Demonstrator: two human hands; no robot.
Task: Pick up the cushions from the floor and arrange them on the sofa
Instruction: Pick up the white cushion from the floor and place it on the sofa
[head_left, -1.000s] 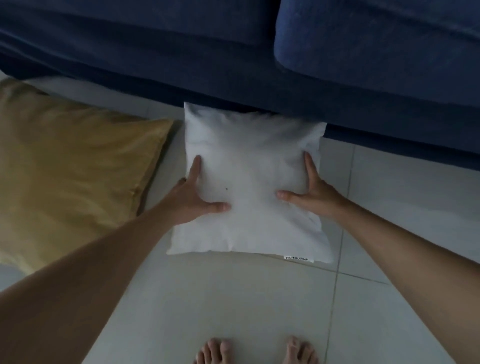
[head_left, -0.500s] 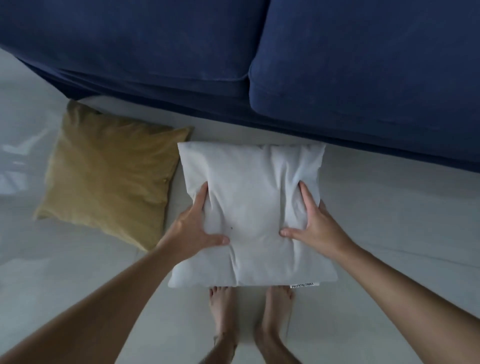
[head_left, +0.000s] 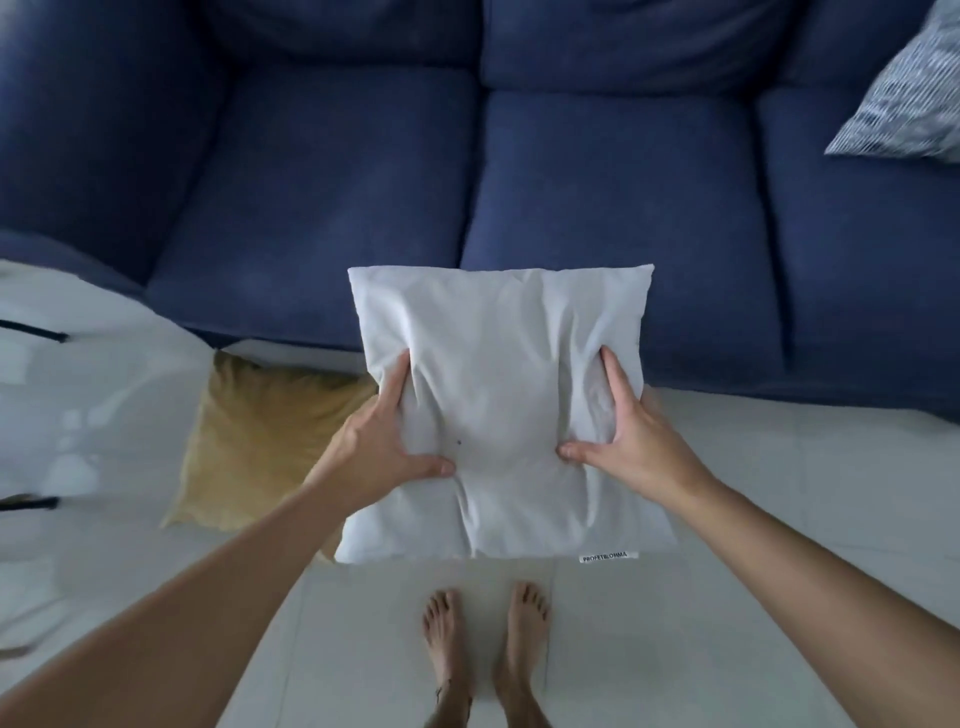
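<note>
Now both hands, left (head_left: 382, 447) and right (head_left: 631, 441), clench the white cushion (head_left: 501, 415) by its sides, held flat in the air, sofa (head_left: 597, 182) seat straight ahead beyond its far edge.

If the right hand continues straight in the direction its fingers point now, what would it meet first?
Most likely the blue sofa. The right hand grips the white cushion, fingers pointing forward toward the seat cushions. Nothing else shows in that line, though depth is hard to judge.
</note>
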